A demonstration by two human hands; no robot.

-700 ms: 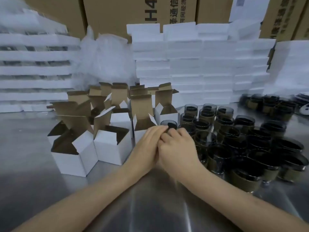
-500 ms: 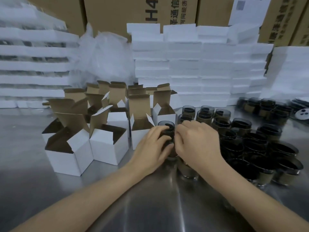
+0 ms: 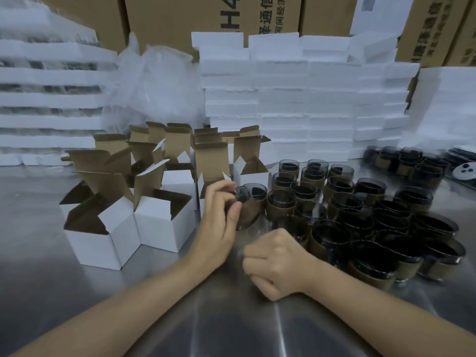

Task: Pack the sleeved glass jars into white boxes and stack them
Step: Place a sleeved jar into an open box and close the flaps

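My left hand (image 3: 219,222) grips a dark glass jar with a brown sleeve (image 3: 251,206), tilted and lifted slightly off the metal table, just right of the open white boxes (image 3: 159,222). My right hand (image 3: 277,261) sits nearer me on the table, fingers curled into a fist with nothing visible in it. Several more sleeved jars (image 3: 360,217) stand packed together on the right. The box closest to the held jar (image 3: 211,173) has its brown flap standing up.
Stacks of white foam slabs (image 3: 296,99) form a wall behind the boxes and jars. More foam trays (image 3: 46,99) pile up on the left, and crumpled clear plastic (image 3: 154,81) lies between. Brown cartons (image 3: 206,19) stand at the back. A second jar group (image 3: 407,161) sits far right.
Both hands were together on one jar. Now my right hand has let go and pulled back toward me, while my left hand keeps the jar and tilts it toward the boxes.
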